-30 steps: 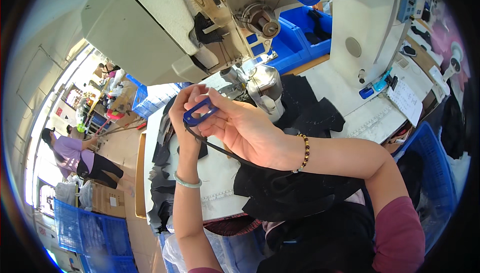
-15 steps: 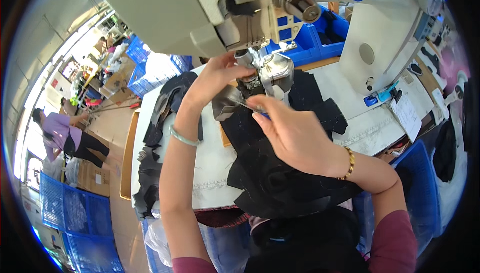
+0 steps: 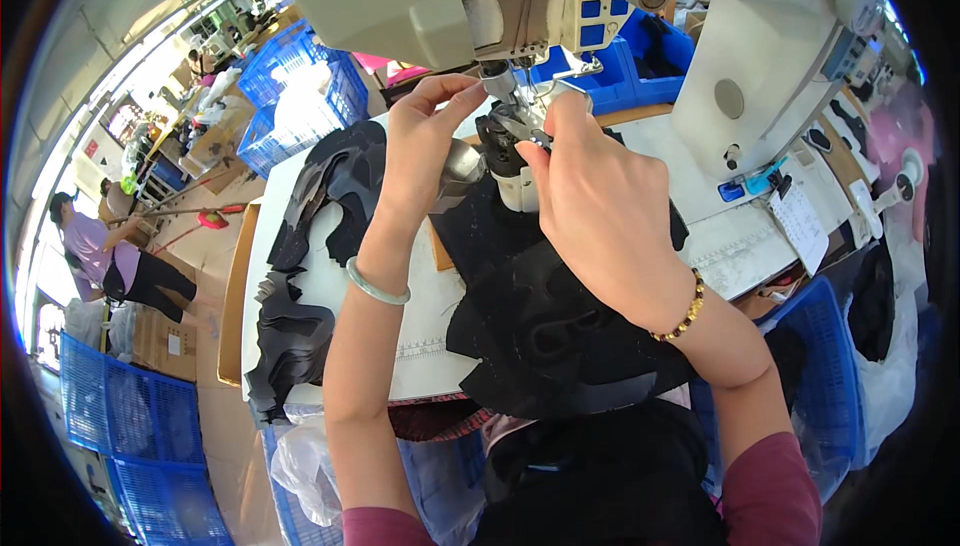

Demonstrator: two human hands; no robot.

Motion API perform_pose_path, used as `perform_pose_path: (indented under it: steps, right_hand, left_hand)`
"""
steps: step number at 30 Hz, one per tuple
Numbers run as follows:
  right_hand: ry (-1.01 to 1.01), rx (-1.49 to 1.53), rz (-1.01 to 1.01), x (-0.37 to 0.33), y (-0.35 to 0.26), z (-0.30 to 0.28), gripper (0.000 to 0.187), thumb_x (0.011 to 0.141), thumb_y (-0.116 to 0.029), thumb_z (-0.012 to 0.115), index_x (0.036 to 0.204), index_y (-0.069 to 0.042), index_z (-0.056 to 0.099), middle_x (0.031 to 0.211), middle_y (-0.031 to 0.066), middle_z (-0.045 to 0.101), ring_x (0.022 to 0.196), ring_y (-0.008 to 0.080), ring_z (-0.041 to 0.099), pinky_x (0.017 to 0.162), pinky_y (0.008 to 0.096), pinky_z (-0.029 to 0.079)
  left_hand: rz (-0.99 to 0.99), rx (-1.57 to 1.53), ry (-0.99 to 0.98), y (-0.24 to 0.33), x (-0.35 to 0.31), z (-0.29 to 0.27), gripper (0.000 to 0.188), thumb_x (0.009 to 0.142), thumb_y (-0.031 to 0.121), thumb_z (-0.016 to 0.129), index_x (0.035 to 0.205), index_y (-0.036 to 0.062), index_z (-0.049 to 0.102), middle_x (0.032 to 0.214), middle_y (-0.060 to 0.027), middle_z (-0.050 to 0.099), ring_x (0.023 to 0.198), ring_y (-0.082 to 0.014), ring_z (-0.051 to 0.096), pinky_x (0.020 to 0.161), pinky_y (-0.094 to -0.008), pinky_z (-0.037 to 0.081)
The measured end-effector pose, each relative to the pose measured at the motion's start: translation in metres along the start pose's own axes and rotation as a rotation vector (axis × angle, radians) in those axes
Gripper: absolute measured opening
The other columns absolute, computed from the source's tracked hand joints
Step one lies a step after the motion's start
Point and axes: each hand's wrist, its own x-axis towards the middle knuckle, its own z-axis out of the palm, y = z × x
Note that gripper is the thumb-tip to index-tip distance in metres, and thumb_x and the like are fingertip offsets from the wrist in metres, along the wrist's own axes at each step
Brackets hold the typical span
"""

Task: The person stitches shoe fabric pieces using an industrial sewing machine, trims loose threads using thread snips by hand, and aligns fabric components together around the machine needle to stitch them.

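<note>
My left hand [image 3: 430, 136] is raised beside the needle area of a sewing machine [image 3: 390, 6]. Its thumb and forefinger are pinched together there; whatever lies between them is too small to make out. My right hand [image 3: 605, 186] grips a small pointed metal tool [image 3: 515, 127], its tip at the dark bobbin housing on the machine's post [image 3: 516, 186]. The exact kind of tool cannot be told. Black fabric pieces [image 3: 560, 346] lie around the post and spread toward my lap, below my right hand.
Stacked dark cut pieces [image 3: 295, 326] line the left side of the white table [image 3: 420, 376]. Blue bins [image 3: 640, 86] stand behind the machine. A blue basket [image 3: 830, 376] is at my right. Far left, a person [image 3: 110, 251] stands near blue crates [image 3: 130, 396].
My right hand has moved up with the tool, its tip now at the bobbin housing. My left hand has shifted slightly, its fingers still pinched. The view has shifted a little.
</note>
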Motion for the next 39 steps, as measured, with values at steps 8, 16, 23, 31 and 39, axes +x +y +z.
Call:
perform_pose_path:
  steps: [8,16,23,31,39]
  right_hand:
    - [0.023,-0.065,0.028,0.009,-0.007,0.021,0.024,0.086,-0.014,0.060,0.098,0.001,0.045,0.063,0.0079,0.059,0.056,0.0196,0.065,0.044,0.0287,0.048]
    - [-0.022,-0.004,0.065,0.012,-0.002,0.017,0.027,0.087,-0.014,0.060,0.100,0.002,0.043,0.063,0.0093,0.060,0.055,0.0226,0.065,0.045,0.0305,0.047]
    - [-0.168,0.349,0.091,-0.025,0.029,-0.016,0.040,0.080,-0.031,0.072,0.093,-0.004,0.044,0.062,0.0080,0.058,0.055,0.0268,0.062,0.049,0.0348,0.046]
    - [-0.053,0.669,0.138,-0.018,0.101,0.026,0.048,0.073,-0.031,0.081,0.092,-0.005,0.046,0.079,0.0066,0.052,0.068,0.0180,0.050,0.064,0.0300,0.045]
    - [-0.374,1.208,0.129,0.011,0.111,0.077,0.069,0.076,-0.026,0.080,0.127,0.002,0.045,0.100,0.0075,0.060,0.089,0.0161,0.057,0.081,0.0299,0.047]
  left_hand:
    - [0.105,0.112,0.014,0.003,-0.008,-0.001,0.017,0.081,0.013,0.070,0.091,-0.0006,0.068,0.104,-0.0025,0.060,0.086,-0.0096,0.057,0.078,-0.0240,0.045]
    - [0.205,0.155,0.051,-0.002,-0.004,-0.005,0.019,0.084,0.014,0.068,0.094,-0.0021,0.067,0.104,-0.0044,0.061,0.094,-0.0119,0.056,0.085,-0.0268,0.044]
    - [-0.465,0.096,0.003,-0.028,-0.013,-0.077,0.016,0.093,0.016,0.053,0.099,0.0012,0.057,0.091,-0.0070,0.062,0.085,-0.0129,0.061,0.078,-0.0281,0.049]
    - [-0.302,-0.539,0.100,-0.031,-0.004,-0.052,0.014,0.093,0.014,0.051,0.094,0.0002,0.054,0.089,-0.0121,0.064,0.082,-0.0194,0.063,0.074,-0.0305,0.052]
    - [-0.289,-0.417,0.239,-0.041,-0.003,0.022,0.021,0.091,0.015,0.046,0.104,-0.0006,0.054,0.094,-0.0088,0.057,0.087,-0.0179,0.057,0.079,-0.0321,0.047]
